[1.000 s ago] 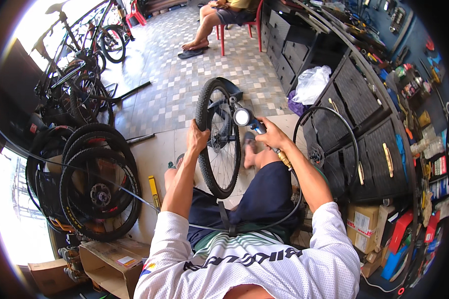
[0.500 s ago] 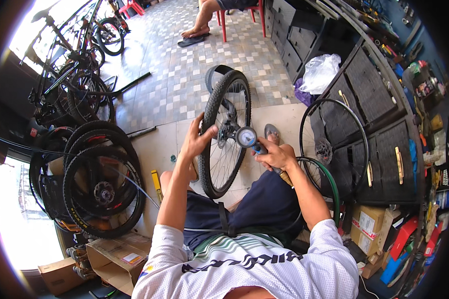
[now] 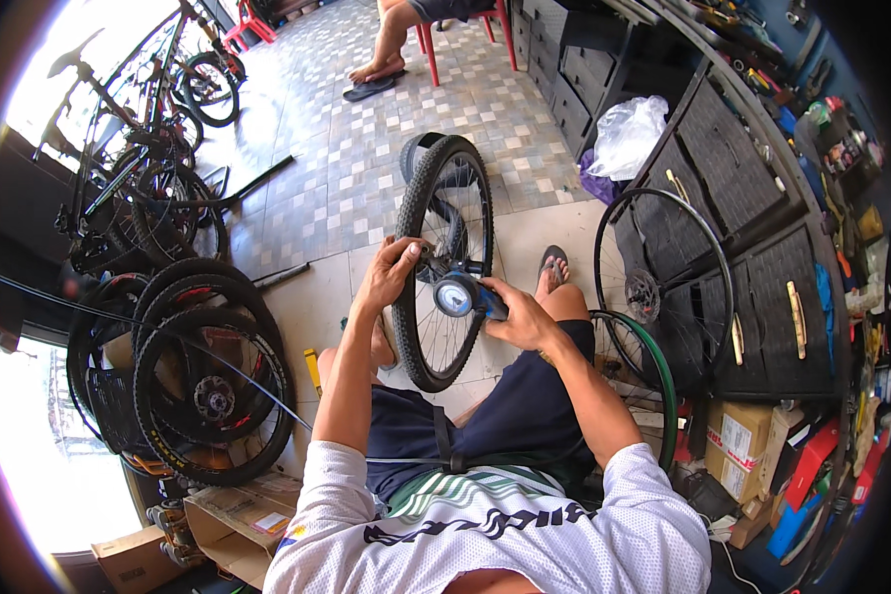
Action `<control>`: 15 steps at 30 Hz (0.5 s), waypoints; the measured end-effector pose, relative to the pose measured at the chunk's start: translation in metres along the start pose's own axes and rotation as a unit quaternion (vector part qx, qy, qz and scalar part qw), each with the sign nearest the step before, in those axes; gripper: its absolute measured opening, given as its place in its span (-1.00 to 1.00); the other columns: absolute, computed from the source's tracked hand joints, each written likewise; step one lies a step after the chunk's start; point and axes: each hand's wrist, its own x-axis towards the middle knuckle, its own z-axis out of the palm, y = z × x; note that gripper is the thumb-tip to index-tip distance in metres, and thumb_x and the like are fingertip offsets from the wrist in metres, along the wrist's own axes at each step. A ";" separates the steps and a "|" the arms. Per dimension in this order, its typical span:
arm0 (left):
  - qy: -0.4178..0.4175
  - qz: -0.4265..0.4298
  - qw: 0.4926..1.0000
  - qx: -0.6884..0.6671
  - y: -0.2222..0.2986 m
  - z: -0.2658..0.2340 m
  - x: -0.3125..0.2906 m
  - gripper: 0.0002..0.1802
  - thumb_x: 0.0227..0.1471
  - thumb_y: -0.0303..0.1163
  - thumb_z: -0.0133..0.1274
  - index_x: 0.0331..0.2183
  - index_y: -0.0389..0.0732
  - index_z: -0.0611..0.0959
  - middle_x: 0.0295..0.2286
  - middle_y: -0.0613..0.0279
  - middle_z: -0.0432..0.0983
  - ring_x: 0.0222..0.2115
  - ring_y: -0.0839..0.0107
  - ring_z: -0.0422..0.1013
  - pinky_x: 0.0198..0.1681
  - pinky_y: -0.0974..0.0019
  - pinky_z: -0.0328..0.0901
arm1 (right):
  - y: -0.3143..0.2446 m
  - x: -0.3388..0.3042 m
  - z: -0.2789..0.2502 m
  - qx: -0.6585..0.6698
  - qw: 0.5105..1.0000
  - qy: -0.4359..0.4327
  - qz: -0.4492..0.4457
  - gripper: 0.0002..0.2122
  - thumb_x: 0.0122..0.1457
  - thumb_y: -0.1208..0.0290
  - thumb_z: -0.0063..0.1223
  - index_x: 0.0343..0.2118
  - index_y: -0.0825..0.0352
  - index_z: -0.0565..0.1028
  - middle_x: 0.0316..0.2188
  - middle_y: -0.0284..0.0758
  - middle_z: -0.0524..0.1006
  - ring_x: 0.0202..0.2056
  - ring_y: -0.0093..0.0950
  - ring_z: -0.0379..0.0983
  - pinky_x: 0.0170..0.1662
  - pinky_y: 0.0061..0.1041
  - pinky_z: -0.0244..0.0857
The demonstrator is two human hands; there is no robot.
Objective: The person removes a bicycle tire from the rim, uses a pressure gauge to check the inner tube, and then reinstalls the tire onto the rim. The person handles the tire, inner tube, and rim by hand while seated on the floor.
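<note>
An upright bicycle wheel (image 3: 413, 211) with a knobby black tyre stands on the floor between my knees. My left hand (image 3: 386, 274) grips the near left side of its tyre, with the fingers partly hidden. In my right hand (image 3: 521, 319) is a blue tyre inflator with a round dial gauge (image 3: 455, 295), held in front of the spokes beside the hub. Its nozzle end and any contact with the valve are hidden from me.
Several loose wheels (image 3: 213, 396) lean in a stack on the left, behind a thin cable. A bare rim (image 3: 720, 259) rests against the dark drawers (image 3: 784, 327) on the right. Cardboard boxes (image 3: 738, 450) sit below. Another person's leg (image 3: 394, 38) shows at the far end.
My right hand has brought the inflator left, closer to the spokes, and its gauge has turned. My left hand has closed onto the tyre from a more open pose.
</note>
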 end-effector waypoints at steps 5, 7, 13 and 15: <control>-0.027 -0.142 0.982 0.125 0.017 -0.005 0.007 -0.52 0.22 0.07 0.07 -0.12 -0.16 0.70 -0.36 0.05 0.41 -0.20 0.20 0.32 0.12 0.16 0.19 | -0.036 -0.011 0.000 -0.153 0.987 0.046 0.032 -0.36 -0.07 0.41 0.17 0.17 0.38 0.33 0.01 0.04 0.47 -0.08 -0.03 0.53 0.02 -0.21 0.41; -0.013 -0.135 0.986 0.097 0.020 -0.003 0.008 -0.49 0.18 0.09 0.12 -0.12 -0.16 0.70 -0.31 -0.01 0.46 -0.13 0.15 0.35 0.18 0.10 0.18 | -0.035 -0.013 -0.002 -0.172 0.982 0.069 0.030 -0.37 -0.05 0.41 0.16 0.17 0.39 0.32 -0.06 0.04 0.50 -0.10 -0.05 0.54 -0.03 -0.19 0.43; 0.181 -0.166 0.969 0.015 0.011 -0.007 0.038 0.04 0.07 0.31 0.11 0.34 -0.14 0.20 0.01 -0.39 0.46 0.07 -0.17 0.42 0.10 -0.05 0.31 | 0.011 -0.014 -0.014 0.260 0.939 -0.082 0.209 -0.51 0.12 0.44 0.07 0.14 0.37 0.31 -0.23 -0.26 0.50 -0.61 -0.57 0.39 -0.60 -0.51 0.33; 0.134 -0.201 0.970 0.037 -0.014 -0.011 0.049 -0.14 0.10 0.21 0.14 0.12 -0.35 0.42 -0.28 -0.12 0.59 -0.30 0.13 0.57 -0.21 0.15 0.43 | 0.015 -0.010 -0.011 0.370 0.894 -0.102 0.229 -0.56 0.17 0.43 0.04 0.12 0.39 0.31 -0.22 -0.27 0.51 -0.67 -0.67 0.31 -0.68 -0.59 0.24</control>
